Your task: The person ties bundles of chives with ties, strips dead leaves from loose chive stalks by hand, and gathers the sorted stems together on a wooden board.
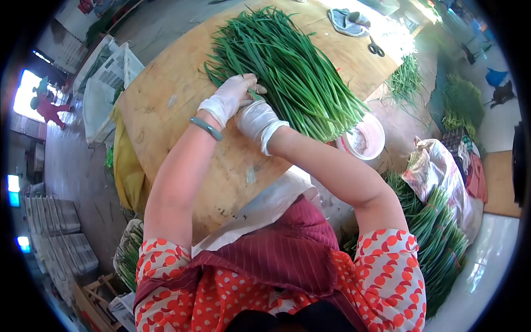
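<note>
A big heap of green garlic chives [276, 61] lies on the wooden tabletop [166, 110], its pale cut ends toward the lower right. My left hand [235, 94], in a white glove with a greenish bangle on the wrist, is at the heap's near left edge with its fingers closed. Just below and touching it is my right hand [258, 120], also gloved, its fingers curled in. A bit of green chive leaf [255, 95] shows between the fingertips of both hands. How far the leaf runs inside the fingers is hidden.
A white tub [365, 137] stands by the table's right edge. Black scissors [376, 47] and a grey cloth [345, 23] lie at the far right of the tabletop. Tied chive bundles [442, 238] and a woven sack [440, 166] are on my right. White crates [113, 69] stand at left.
</note>
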The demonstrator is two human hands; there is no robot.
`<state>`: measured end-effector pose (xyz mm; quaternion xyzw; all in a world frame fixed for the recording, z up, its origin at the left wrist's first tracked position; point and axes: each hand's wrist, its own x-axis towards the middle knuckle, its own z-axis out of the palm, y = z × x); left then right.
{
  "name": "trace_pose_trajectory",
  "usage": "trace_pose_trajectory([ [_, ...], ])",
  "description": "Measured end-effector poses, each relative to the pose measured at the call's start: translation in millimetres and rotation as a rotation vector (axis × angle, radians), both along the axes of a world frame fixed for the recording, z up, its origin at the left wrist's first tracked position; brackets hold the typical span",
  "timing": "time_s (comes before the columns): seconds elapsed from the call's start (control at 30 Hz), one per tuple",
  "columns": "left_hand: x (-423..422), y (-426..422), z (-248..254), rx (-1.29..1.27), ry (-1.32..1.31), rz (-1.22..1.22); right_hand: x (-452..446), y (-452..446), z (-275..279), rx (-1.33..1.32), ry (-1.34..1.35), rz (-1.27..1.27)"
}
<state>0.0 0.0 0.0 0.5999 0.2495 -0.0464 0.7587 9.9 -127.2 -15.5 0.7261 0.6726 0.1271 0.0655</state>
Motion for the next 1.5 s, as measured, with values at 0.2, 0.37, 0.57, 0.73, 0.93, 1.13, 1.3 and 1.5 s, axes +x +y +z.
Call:
trace_pose_trajectory([
  [0.2,-10.0,6.2,21.3,0.062,0.088,0.114,13.2,-24.7,27.5,0.25,-0.095,0.023],
  [0.37,-47.5,33.6,12.7,0.913,0.096,0.423,54.5,-51.8,47.2,0.306,0.408,-0.053],
  [0.57,-64.5,-57.2,17.6,0.808,-0.487,0.434,63.3,-63.8,57.6,0.431,0.765,-0.106],
  [0.73,-42.9,-98.9,-15.8,0.724,-0.399,0.455,60.5,-62.7,50.7,0.533,0.768,-0.138],
  [0.93,-31.9,-106.8,-16.9,0.937,-0.365,0.588,55.0,-57.0,57.9,0.551,0.812,-0.195],
  [1.13,-28.7,-109.9,-19.7,0.919,-0.428,0.615,59.3,-62.9,58.5,0.617,0.706,-0.171],
  [1.3,-24.7,-106.6,-19.9,0.793,-0.362,0.622,78.0,-76.0,67.5,0.615,0.767,-0.152],
  [1.5,-20.0,-105.4,-22.4,0.255,-0.407,0.679,206.0,-102.8,64.3,0.675,0.701,-0.493],
])
